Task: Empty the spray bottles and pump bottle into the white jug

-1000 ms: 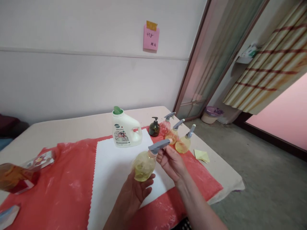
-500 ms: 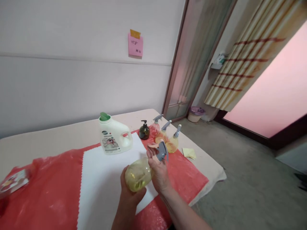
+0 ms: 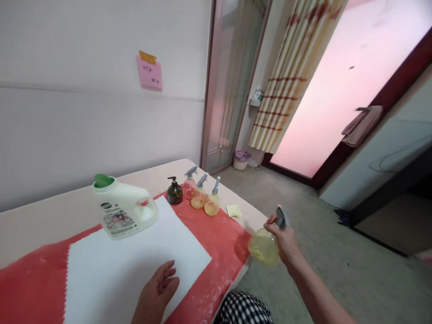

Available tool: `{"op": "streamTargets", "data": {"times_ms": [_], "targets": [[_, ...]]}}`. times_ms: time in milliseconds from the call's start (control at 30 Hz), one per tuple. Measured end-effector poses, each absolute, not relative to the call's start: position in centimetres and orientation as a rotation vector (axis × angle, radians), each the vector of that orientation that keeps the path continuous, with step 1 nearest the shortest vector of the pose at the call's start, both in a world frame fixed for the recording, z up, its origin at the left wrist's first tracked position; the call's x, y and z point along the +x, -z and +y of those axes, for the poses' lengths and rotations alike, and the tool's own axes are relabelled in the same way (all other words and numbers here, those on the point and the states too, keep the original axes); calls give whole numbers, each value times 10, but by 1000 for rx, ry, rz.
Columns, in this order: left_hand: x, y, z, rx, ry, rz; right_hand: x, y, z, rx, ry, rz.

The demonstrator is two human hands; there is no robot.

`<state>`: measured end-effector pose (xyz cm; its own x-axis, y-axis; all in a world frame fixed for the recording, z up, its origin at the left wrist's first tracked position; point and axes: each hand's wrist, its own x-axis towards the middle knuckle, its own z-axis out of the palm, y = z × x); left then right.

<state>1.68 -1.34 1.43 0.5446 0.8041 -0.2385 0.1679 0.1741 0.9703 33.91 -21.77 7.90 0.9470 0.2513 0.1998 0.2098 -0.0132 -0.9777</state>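
The neck of a yellow spray bottle (image 3: 263, 248) is hidden by the right hand (image 3: 286, 243), whose fingers are wrapped around it, under the grey trigger head (image 3: 283, 219). The bottle is held up, tilted, by the right corner of the table (image 3: 151, 177), with floor (image 3: 297, 279) seen behind it. Nothing is held by the left hand (image 3: 157, 290); its fingers are loosely curled over a white sheet (image 3: 128, 270), and whether the sheet is touched cannot be told. Both arms are cut off by the bottom edge, and so is the white sheet. The small words on the big jug (image 3: 126, 213) and the writing on the pink note (image 3: 150, 75) cannot be read.

The jug is made of smooth, pale plastic, and something green (image 3: 102, 180) is seen in its mouth. The white sheet is flat, with a zigzag side. A shiny, crinkly red cover (image 3: 219, 229) is spread under it. A dark pump bottle (image 3: 174, 194) is set beside three round, see-through spray bottles (image 3: 198, 199).
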Motion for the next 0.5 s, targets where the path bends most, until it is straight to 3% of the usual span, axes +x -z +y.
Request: {"op": "streamTargets", "data": {"times_ms": [267,500], "targets": [[13,-1,-3,1406,-406,858,348,-84,-235,-1609,-96,-410],[10,-13,-5,1402,-486,912,340,-73,-220,-1617,-110,-437]]}}
